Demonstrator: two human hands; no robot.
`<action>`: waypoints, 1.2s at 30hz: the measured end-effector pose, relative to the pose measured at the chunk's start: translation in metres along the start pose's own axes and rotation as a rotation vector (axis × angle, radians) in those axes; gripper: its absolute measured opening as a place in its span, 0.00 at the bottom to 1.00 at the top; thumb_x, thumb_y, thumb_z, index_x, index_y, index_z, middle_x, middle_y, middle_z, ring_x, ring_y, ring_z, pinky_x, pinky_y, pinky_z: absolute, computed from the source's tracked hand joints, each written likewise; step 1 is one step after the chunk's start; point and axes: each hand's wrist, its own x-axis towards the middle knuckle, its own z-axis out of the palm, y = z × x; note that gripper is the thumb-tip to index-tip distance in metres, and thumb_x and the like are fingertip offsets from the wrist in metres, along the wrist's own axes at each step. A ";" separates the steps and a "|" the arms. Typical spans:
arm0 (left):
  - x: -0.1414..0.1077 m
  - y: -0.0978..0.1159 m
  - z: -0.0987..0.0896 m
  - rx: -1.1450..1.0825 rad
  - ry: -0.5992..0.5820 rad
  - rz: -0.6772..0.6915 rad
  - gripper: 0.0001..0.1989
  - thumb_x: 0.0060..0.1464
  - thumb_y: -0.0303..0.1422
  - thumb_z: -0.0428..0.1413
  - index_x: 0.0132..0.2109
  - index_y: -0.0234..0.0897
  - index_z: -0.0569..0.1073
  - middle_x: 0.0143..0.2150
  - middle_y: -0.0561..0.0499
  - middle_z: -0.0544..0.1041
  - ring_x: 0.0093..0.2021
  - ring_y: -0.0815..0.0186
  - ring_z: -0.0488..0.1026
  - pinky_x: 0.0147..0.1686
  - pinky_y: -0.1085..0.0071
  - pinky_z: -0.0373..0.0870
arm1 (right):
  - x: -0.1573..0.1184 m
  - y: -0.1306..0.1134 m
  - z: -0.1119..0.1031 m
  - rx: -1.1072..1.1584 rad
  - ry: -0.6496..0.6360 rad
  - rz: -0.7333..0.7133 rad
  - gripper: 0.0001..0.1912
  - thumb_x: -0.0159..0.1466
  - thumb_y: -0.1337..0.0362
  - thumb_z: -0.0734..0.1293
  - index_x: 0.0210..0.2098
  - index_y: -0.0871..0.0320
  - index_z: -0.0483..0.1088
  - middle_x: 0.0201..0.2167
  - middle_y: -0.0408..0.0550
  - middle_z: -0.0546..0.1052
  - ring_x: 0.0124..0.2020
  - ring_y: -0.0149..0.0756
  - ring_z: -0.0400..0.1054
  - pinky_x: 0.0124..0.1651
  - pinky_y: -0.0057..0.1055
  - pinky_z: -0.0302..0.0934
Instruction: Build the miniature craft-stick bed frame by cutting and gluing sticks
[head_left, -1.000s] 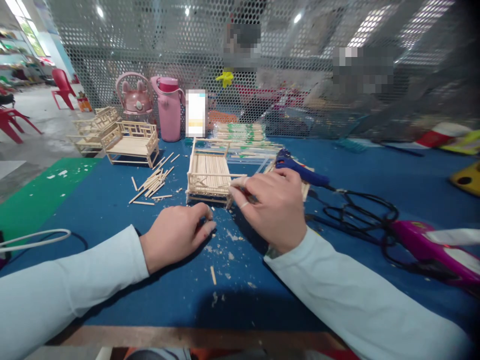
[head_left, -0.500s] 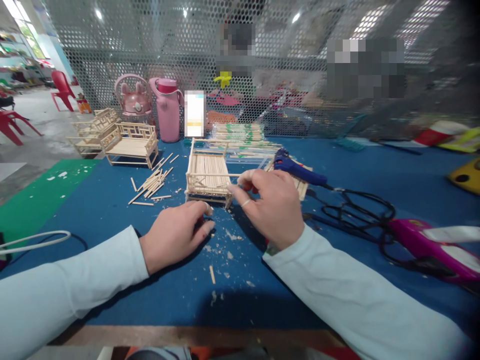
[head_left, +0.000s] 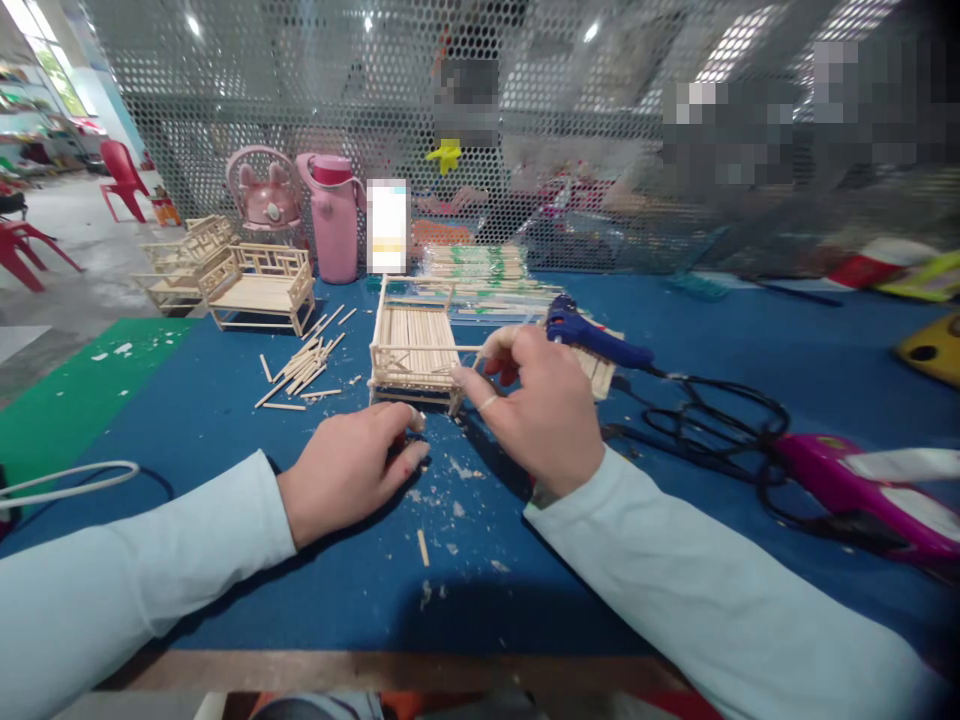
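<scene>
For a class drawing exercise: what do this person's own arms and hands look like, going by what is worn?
Both arms wear plain, long, pale blue sleeves. The left hand and right hand wear no full gloves. Pale coverings, perhaps tape or finger cots, show on some fingers.

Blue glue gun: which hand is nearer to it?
Right. The right hand is close to the glue gun, on its near side; the left hand lies farther off leftward.
</scene>
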 end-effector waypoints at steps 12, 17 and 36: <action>0.000 -0.001 0.000 -0.002 -0.006 0.001 0.10 0.59 0.37 0.49 0.43 0.37 0.70 0.35 0.49 0.77 0.33 0.62 0.73 0.34 0.65 0.69 | -0.003 0.003 0.005 0.303 -0.105 0.254 0.20 0.54 0.61 0.69 0.43 0.55 0.59 0.27 0.38 0.67 0.25 0.30 0.61 0.33 0.32 0.59; 0.000 -0.002 0.000 -0.010 -0.009 0.008 0.10 0.59 0.37 0.49 0.43 0.37 0.70 0.35 0.49 0.77 0.33 0.61 0.74 0.34 0.64 0.69 | 0.002 0.002 0.004 0.381 -0.183 0.308 0.21 0.51 0.63 0.70 0.44 0.57 0.65 0.31 0.42 0.70 0.29 0.31 0.62 0.37 0.34 0.61; 0.001 -0.001 0.000 -0.016 -0.009 0.009 0.10 0.59 0.36 0.49 0.42 0.38 0.71 0.34 0.50 0.77 0.32 0.63 0.73 0.33 0.66 0.68 | 0.007 0.008 0.007 0.645 -0.334 0.446 0.09 0.56 0.60 0.67 0.32 0.59 0.73 0.26 0.44 0.74 0.28 0.31 0.65 0.36 0.32 0.61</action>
